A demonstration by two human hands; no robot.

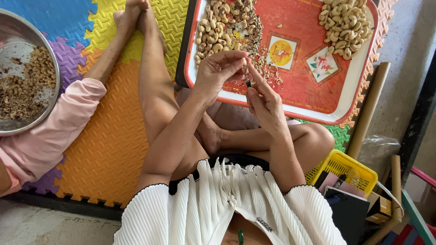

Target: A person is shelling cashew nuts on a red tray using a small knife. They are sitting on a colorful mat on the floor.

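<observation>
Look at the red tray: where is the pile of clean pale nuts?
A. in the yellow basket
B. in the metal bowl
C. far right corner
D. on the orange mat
C: the pale nuts sit heaped in the far right corner of the red tray.

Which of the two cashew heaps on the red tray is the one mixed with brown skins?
The heap at the tray's upper left, just above the hands: brown skins lie among its nuts. The upper-right heap is clean pale cashews.
</observation>
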